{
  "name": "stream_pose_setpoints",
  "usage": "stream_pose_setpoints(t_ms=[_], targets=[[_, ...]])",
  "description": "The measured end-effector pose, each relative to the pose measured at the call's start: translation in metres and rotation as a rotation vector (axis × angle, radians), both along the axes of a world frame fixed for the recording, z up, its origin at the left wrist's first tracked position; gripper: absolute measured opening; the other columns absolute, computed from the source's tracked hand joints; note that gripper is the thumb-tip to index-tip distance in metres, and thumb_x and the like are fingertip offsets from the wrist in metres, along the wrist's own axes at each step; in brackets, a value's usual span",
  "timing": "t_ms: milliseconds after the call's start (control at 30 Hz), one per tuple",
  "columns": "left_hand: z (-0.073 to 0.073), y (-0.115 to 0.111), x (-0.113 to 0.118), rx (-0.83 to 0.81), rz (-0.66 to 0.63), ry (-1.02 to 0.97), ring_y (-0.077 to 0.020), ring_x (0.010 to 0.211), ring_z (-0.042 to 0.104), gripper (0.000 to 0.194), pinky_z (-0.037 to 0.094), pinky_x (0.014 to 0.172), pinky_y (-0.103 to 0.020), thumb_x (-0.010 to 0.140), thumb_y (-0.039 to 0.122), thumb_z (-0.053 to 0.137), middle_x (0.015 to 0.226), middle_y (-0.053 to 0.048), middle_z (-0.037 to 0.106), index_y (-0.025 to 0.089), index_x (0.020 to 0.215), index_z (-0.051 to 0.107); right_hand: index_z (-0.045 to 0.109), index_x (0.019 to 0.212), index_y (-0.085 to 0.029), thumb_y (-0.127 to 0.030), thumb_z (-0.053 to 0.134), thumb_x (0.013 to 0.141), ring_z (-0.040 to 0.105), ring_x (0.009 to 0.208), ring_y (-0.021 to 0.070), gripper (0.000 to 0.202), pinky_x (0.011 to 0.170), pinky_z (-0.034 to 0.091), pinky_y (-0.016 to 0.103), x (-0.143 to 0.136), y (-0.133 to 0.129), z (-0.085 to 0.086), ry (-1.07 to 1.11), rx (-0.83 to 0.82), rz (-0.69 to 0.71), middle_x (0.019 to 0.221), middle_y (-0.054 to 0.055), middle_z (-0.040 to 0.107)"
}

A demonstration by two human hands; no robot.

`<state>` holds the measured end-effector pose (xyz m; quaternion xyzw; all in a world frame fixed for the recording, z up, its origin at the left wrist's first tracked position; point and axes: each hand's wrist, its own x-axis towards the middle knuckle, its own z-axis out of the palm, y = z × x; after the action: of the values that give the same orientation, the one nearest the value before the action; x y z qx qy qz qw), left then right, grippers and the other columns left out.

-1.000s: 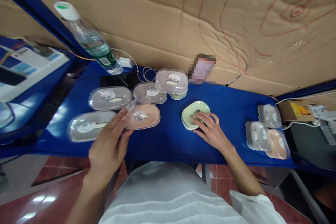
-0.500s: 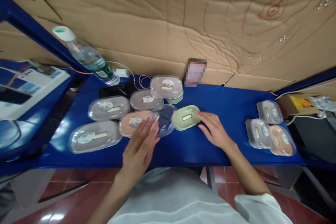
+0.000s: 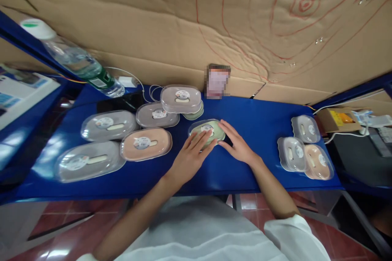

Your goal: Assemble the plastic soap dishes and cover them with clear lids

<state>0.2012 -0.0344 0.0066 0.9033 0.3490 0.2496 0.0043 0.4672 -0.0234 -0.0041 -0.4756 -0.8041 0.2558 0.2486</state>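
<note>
A green oval plastic box lies on the blue table, its clear lid with a round sticker now over it. Across the near side and top of this lid, the fingers of my left hand are stretched out flat. At the right end of the same box, my right hand has its fingertips on the far rim and its thumb on the near rim. My fingers partly cover the lid, so whether its edge is seated all round cannot be seen.
Left stand lidded grey boxes and a peach box. Behind, a mauve box rests partly over another green one. Three lidded boxes sit right, including a peach one. A water bottle leans against the cardboard wall.
My left hand has moved right with the clear lid, from beside the peach box onto the green box. My right hand has closed in on the green box's right end. The view has shifted.
</note>
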Motion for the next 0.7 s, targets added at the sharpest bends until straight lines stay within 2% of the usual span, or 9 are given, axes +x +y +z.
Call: stream_pose_setpoints(t_ms=[133, 200, 333, 467, 567, 700], targets=[[0.0, -0.003, -0.007, -0.065, 0.149, -0.078, -0.039, 0.157, 0.049, 0.061, 0.048, 0.125, -0.063, 0.103, 0.026, 0.068, 0.171, -0.019, 0.046, 0.028, 0.161, 0.051, 0.018, 0.176, -0.034, -0.046, 0.052, 0.113, 0.031, 0.167, 0.0285, 0.073, 0.134, 0.037, 0.054, 0.006, 0.002, 0.004, -0.002, -0.023, -0.004, 0.181, 0.008, 0.027], [-0.002, -0.005, -0.01, -0.103, 0.195, -0.096, -0.0397, 0.156, 0.05, 0.062, 0.052, 0.122, -0.061, 0.104, 0.031, 0.067, 0.171, -0.021, 0.045, 0.026, 0.163, 0.048, 0.017, 0.177, -0.034, -0.045, 0.051, 0.113, 0.03, 0.167, 0.0284, 0.072, 0.134, 0.037, 0.054, 0.006, 0.001, 0.006, -0.003, -0.027, 0.001, 0.182, 0.008, 0.025], [-0.008, -0.012, -0.013, -0.135, 0.208, -0.075, -0.0361, 0.147, 0.06, 0.051, 0.057, 0.118, -0.054, 0.106, 0.029, 0.063, 0.164, -0.021, 0.053, 0.024, 0.156, 0.055, 0.019, 0.176, -0.034, -0.047, 0.058, 0.111, 0.03, 0.167, 0.0294, 0.078, 0.133, 0.039, 0.056, 0.004, -0.003, 0.004, -0.019, -0.028, 0.014, 0.181, 0.009, 0.026], [-0.013, -0.019, -0.014, -0.113, 0.22, -0.096, -0.0341, 0.143, 0.062, 0.043, 0.059, 0.116, -0.053, 0.106, 0.027, 0.063, 0.157, -0.02, 0.059, 0.024, 0.149, 0.061, 0.018, 0.176, -0.034, -0.048, 0.064, 0.108, 0.033, 0.166, 0.0302, 0.084, 0.131, 0.042, 0.056, 0.001, -0.008, -0.002, -0.061, 0.011, 0.001, 0.18, 0.011, 0.03], [-0.019, -0.025, -0.015, -0.09, 0.227, -0.129, -0.0337, 0.144, 0.062, 0.044, 0.06, 0.116, -0.052, 0.106, 0.024, 0.062, 0.155, -0.02, 0.06, 0.024, 0.15, 0.061, 0.02, 0.176, -0.037, -0.044, 0.062, 0.109, 0.036, 0.164, 0.031, 0.079, 0.129, 0.045, 0.055, -0.002, -0.011, -0.006, -0.131, 0.079, 0.002, 0.18, 0.011, 0.029], [-0.025, -0.032, -0.015, -0.074, 0.227, -0.138, -0.0336, 0.149, 0.058, 0.05, 0.06, 0.116, -0.053, 0.105, 0.016, 0.059, 0.158, -0.02, 0.057, 0.026, 0.154, 0.057, 0.034, 0.172, -0.04, -0.035, 0.06, 0.11, 0.035, 0.165, 0.0356, 0.067, 0.126, 0.047, 0.058, -0.004, -0.011, -0.009, -0.221, 0.208, 0.051, 0.184, 0.01, 0.018]])
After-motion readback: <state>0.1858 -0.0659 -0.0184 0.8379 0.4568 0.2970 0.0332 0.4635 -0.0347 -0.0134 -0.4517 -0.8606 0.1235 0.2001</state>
